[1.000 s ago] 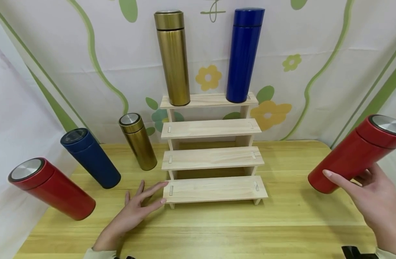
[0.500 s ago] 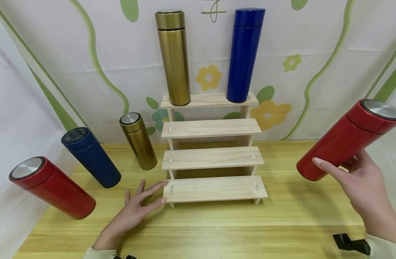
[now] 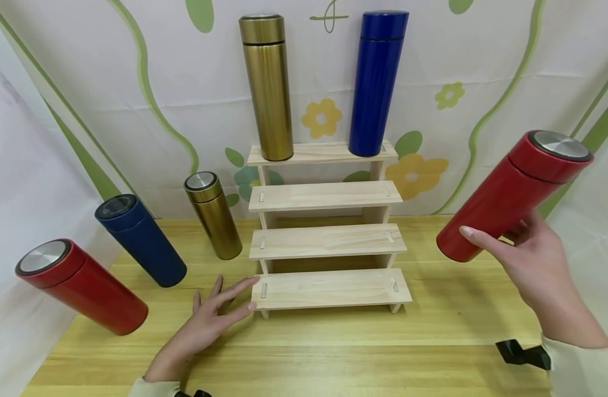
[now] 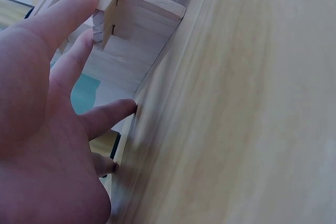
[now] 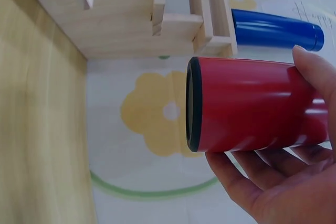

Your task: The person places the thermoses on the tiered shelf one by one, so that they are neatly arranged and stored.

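My right hand (image 3: 532, 264) grips a red thermos flask (image 3: 507, 193) with a steel-topped lid, tilted and held above the table right of the stepped wooden rack (image 3: 329, 289). The right wrist view shows the thumb on one side of the red flask (image 5: 252, 103) and the fingers on the other. At the rack's lowest step, my left hand (image 3: 204, 325) touches the left end with spread fingers. In the left wrist view, two fingertips of the left hand (image 4: 58, 93) meet the end of the board (image 4: 100, 27). A tall gold flask (image 3: 269, 94) and a tall blue flask (image 3: 376, 88) stand on the top step.
Left of the rack, a short gold flask (image 3: 216, 218), a dark blue flask (image 3: 142, 242) and a second red flask (image 3: 85, 289) stand on the wooden table (image 3: 334, 358). Behind hangs a flower-patterned cloth (image 3: 185, 66).
My right hand has carried the red flask leftward and upward, closer to the rack. The left hand and the other flasks stay where they were.
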Available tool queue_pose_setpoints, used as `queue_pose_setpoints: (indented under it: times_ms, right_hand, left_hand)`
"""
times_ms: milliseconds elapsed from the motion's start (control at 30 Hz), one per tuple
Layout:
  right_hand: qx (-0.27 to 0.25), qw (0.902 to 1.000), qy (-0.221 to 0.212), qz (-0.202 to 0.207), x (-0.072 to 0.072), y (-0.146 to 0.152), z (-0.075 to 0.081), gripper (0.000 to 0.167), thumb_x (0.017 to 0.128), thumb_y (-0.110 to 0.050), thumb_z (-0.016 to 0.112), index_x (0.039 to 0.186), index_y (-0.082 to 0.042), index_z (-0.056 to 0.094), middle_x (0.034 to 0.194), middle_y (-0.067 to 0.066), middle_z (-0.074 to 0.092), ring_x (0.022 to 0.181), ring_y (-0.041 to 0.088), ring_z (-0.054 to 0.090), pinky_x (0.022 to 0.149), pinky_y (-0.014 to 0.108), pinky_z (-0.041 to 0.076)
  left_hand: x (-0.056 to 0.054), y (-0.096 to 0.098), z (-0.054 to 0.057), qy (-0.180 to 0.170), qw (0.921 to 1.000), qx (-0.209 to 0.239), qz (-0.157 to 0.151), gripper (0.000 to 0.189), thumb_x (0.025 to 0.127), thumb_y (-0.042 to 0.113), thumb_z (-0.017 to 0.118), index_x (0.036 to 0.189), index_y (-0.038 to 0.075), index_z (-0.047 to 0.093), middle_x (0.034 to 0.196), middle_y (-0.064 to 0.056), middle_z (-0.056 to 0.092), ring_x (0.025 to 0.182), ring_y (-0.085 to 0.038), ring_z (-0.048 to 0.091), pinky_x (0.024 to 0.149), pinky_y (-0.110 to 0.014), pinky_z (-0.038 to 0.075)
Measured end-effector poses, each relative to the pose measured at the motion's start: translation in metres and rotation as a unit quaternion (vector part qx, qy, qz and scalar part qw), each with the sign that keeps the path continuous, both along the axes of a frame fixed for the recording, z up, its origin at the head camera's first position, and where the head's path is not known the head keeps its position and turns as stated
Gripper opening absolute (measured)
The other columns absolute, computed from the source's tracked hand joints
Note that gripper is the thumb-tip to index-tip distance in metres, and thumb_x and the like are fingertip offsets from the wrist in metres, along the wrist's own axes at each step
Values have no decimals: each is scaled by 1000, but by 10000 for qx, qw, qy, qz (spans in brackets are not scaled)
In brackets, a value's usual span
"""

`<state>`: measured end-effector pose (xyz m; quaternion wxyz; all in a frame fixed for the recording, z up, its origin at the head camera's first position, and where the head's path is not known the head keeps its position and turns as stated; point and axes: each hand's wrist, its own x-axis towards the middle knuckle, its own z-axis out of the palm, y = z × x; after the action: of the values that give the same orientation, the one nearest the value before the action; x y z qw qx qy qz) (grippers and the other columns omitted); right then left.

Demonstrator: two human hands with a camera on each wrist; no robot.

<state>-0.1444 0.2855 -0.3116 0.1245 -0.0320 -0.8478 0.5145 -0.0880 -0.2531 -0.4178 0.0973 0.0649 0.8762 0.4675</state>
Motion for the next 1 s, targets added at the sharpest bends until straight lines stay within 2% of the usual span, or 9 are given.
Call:
queue_pose_setpoints:
  times_ms: [167,367,733,1000]
  right_hand:
    - [-49,9998,72,168,-7,-11,8,71,95,-26,80,155,-33,43,135,-16,59,113,2,60,77,9,55]
    - [-4,9995,113,298,-14,-24,17,69,95,-28,80,154,-32,43,132,-18,59,113,2,60,77,9,55]
    - [26,9982,242,551,-24,-43,29,71,95,-30,80,155,-34,43,138,-11,60,117,8,60,79,12,56]
    - [51,9976,303,625,-35,-57,45,72,94,-35,81,155,-35,44,141,-6,60,120,10,59,79,12,55]
  left_hand:
    - [0,0,0,24,10000,-89,4,58,102,44,67,156,41,48,168,-3,40,159,-51,-16,108,-79,-30]
    - [0,0,1,-19,10000,-81,28,58,101,45,67,156,43,48,168,-2,40,160,-50,-16,109,-79,-30]
    - [0,1,1,-67,10000,-40,31,59,101,45,67,156,43,47,169,-2,39,160,-48,-18,109,-77,-31]
    - [1,0,2,-60,10000,-28,35,58,101,45,68,156,43,48,168,-2,39,160,-48,-17,109,-77,-31]
